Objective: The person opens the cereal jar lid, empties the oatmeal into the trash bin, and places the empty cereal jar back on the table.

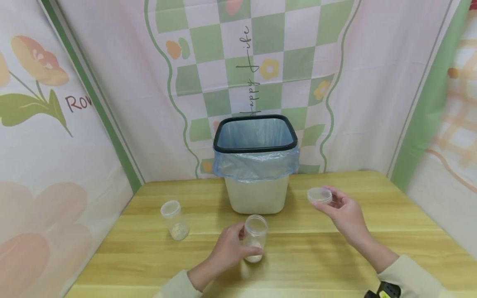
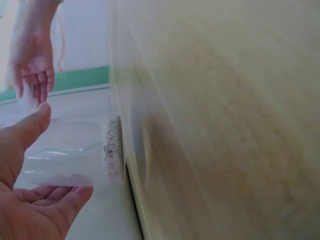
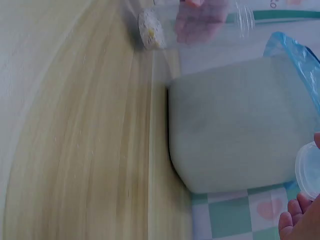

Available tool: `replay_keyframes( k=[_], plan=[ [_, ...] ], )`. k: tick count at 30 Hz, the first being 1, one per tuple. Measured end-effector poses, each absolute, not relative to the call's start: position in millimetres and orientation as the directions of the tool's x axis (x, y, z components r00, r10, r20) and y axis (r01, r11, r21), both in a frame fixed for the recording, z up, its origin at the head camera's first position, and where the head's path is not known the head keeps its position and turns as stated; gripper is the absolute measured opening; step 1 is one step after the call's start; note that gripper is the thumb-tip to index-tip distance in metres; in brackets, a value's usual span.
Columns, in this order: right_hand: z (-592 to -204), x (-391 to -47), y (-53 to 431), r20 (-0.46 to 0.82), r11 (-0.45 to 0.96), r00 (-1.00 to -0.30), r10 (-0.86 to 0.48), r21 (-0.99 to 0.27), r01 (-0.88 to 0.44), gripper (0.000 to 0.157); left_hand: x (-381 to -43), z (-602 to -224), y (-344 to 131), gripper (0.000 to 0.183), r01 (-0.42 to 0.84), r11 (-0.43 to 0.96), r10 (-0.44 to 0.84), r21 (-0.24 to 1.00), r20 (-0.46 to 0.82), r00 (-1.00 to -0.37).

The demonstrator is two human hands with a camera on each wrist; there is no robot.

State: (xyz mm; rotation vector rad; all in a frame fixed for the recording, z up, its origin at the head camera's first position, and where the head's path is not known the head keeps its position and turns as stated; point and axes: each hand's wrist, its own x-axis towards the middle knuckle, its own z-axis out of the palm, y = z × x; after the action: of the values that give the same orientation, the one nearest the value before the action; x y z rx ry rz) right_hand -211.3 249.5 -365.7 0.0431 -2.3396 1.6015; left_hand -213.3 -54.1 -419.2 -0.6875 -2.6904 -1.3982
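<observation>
A clear plastic jar (image 1: 255,231) without its lid stands upright near the table's front, a shallow layer of pale flakes (image 2: 114,152) at its bottom. My left hand (image 1: 228,248) grips it from the left side, thumb across the front near the base and fingers behind. Off to the right, above the table, my right hand (image 1: 346,213) pinches a round translucent lid (image 1: 319,195) by its edge. In the right wrist view only part of this lid (image 3: 309,170) shows, at the right border.
A second clear jar (image 1: 175,220) with pale bits in its base stands on the left of the wooden table (image 1: 320,256). Behind the jars is a white bin (image 1: 257,196) with a blue bag (image 1: 257,165) and black rim (image 1: 257,150). Patterned curtains (image 1: 156,124) enclose the table.
</observation>
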Motion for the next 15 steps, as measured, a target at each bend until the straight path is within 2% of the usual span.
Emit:
replay_keyframes(
  k=[10, 15],
  plan=[
    [-369, -221, 271, 0.319, 0.547, -0.941, 0.109, -0.810, -0.212, 0.065, -219, -425, -58, 0.054, 0.376, 0.473, 0.382, 0.797, 0.199, -0.903],
    [-369, -224, 278, 0.295, 0.642, -0.952, 0.079, -0.746, -0.178, 0.068, -220, -426, -57, 0.058, 0.369, 0.468, 0.390, 0.803, 0.187, -0.902]
  ],
)
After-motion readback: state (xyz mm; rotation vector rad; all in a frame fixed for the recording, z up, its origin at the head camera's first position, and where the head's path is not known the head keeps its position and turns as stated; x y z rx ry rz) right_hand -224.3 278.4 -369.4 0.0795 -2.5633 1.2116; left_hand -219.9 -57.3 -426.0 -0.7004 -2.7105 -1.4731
